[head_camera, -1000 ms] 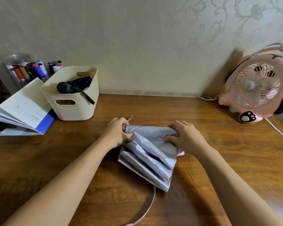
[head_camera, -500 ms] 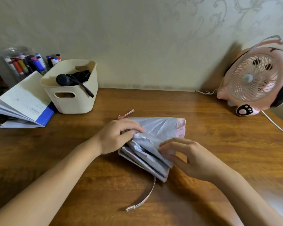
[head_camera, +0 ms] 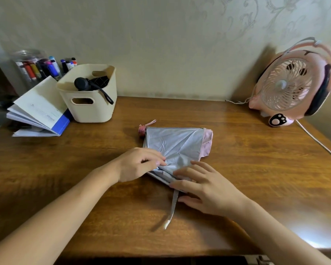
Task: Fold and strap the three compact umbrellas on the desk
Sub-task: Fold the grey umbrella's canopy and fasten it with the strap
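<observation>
- Wooden desk (head_camera: 237,188) set against a pale wall with a faint scroll pattern, seen from above and behind the person's two bare forearms.
- At the centre of the frame lies a compact umbrella (head_camera: 176,144), silver-grey with a pink edge on its right side. It is partly folded into flat pleats.
- Its small pink handle end (head_camera: 141,130) points to the left.
- A narrow strap (head_camera: 173,209) trails loose from the pleats towards the bottom of the frame.
- The left hand (head_camera: 139,165) sits on the left edge of the pleats, fingers bent and fingertips on the cloth. I cannot tell whether it pinches or only presses.
- The right hand (head_camera: 204,190) lies flat on the lower pleats with its fingers straight and slightly spread. The thumb is just beside the strap.
- In the upper left stands a cream basket (head_camera: 92,111) with a black umbrella (head_camera: 84,84) inside.
- Left of it are stacked booklets (head_camera: 38,109) and a jar of markers (head_camera: 33,66).
- At the upper right stands a pink desk fan (head_camera: 290,87).
</observation>
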